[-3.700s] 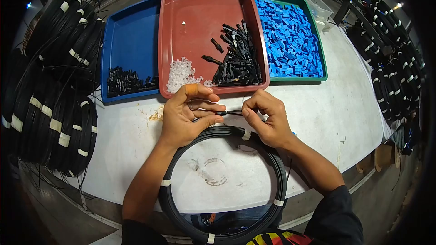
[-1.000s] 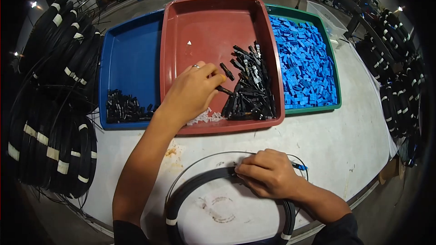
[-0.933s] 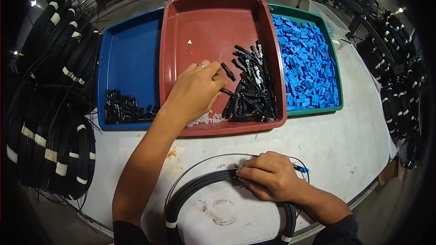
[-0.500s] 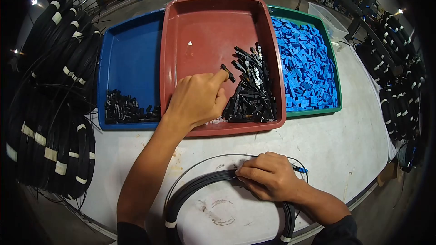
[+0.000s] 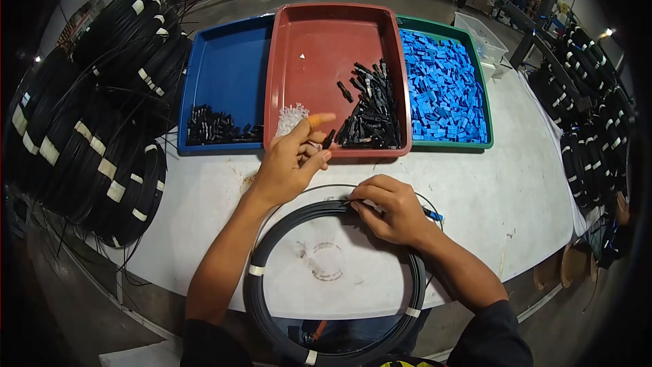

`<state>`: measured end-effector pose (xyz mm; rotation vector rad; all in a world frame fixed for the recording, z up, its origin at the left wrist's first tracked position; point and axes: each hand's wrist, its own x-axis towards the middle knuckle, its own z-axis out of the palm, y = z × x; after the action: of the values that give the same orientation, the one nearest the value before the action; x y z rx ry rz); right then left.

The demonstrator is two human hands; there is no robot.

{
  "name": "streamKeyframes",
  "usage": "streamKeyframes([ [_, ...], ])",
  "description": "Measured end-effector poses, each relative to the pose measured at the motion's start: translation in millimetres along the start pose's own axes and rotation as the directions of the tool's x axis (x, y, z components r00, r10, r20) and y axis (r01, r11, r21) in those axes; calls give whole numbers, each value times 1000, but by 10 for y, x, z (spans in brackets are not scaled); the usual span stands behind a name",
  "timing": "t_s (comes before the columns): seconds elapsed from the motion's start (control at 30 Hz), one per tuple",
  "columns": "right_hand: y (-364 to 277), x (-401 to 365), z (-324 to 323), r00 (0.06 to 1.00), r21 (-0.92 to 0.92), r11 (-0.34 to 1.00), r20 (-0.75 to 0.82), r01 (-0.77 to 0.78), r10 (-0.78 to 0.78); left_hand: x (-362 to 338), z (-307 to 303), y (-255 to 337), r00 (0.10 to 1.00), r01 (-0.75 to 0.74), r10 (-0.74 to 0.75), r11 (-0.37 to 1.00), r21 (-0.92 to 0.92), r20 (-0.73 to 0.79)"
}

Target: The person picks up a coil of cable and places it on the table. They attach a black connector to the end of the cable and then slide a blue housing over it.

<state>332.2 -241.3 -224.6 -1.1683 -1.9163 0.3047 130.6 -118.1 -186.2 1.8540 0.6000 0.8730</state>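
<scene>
1. The small black part (image 5: 328, 139) sat in the middle of the frame, pinched in the left hand's (image 5: 293, 160) fingertips, by the red tray's (image 5: 312, 47) near edge.
2. The right hand (image 5: 388, 207) was closed on the thin cable (image 5: 333, 186), atop the black cable coil (image 5: 292, 219) at lower middle.
3. It seemed best to keep both grips tight and line the part up straight with the cable.
4. The pile of black parts (image 5: 372, 112) lay above, inside the tray.

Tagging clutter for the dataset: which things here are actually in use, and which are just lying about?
In use:
- left hand pinching a black part
- right hand gripping the coil
- red tray, holding more such parts

Lying about:
- blue tray
- green tray
- coil stacks
- clear bin
</scene>
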Motion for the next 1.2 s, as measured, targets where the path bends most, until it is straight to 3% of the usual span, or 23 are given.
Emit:
streamKeyframes([
  [0.23, 6, 16, -19, 1000, 145, 989, 18, 9, -12, -289, 100, -176, 1000, 6, -3, 997, -82, 29],
  [0.43, -38, 23, -38, 994, 147, 983, 31, -111, 108, -344, 120, -255, 999, -14, 18, 996, -94, 43],
  [0.73, -38, 37, -28, 991, 119, 984, -18, -131, 135, -358, 109, -264, 992, 45, -44, 999, -4, 116],
  [0.93, -1, 24, -25, 993, 71, 992, -51, -101, 105, -374, 159, -199, 986, -165, 168, 957, 237, 7],
  [1.1, -6, 28, -17, 989, 68, 992, -96, -105, 111, -386, 102, -240, 957, -291, 260, 855, 429, 130],
  [1.2, -16, 28, 7, 988, 36, 996, -124, -83, 87, -385, 118, -179, 942, -335, 298, 825, 455, 153],
])
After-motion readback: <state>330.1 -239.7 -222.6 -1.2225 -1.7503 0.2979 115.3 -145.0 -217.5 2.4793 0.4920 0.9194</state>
